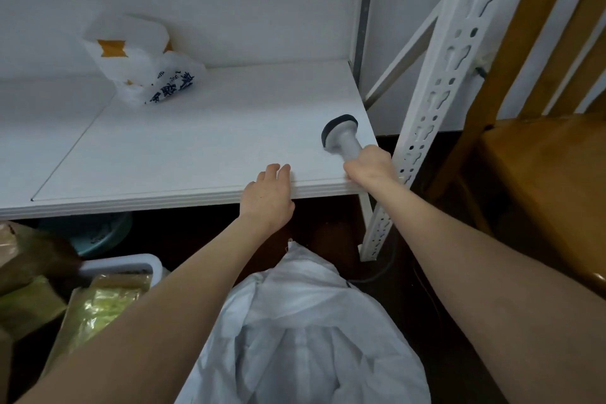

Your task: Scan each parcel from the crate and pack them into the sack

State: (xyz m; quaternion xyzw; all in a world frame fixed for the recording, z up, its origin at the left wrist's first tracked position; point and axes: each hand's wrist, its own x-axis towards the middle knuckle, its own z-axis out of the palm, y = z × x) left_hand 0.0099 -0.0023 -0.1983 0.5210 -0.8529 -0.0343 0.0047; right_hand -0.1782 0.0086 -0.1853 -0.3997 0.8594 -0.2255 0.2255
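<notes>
Left hand: it is laid on the front edge of the shelf, with the fingers stretched flat over the white board, and nothing is held in it
Right hand: it is closed around the handle of the scanner, at the right front corner of the shelf
Scanner: a grey-white body with a dark head is seen; the head is turned toward the back of the shelf and seems to be rested on the board (the contact cannot be told for sure)
Sack: it is white and crumpled, and is placed on the floor below the shelf, between the two forearms; what is inside cannot be seen
Crate: only its white rim is shown, at the lower left, just beside the sack
Parcels: yellow-green wrapped ones are seen in the crate
Plastic bag: white with orange and blue print, it is laid at the back of the shelf, well apart from both hands
Upright: a white perforated post is seen just right of the scanner
Chair: it is wooden and is placed at the far right
</notes>
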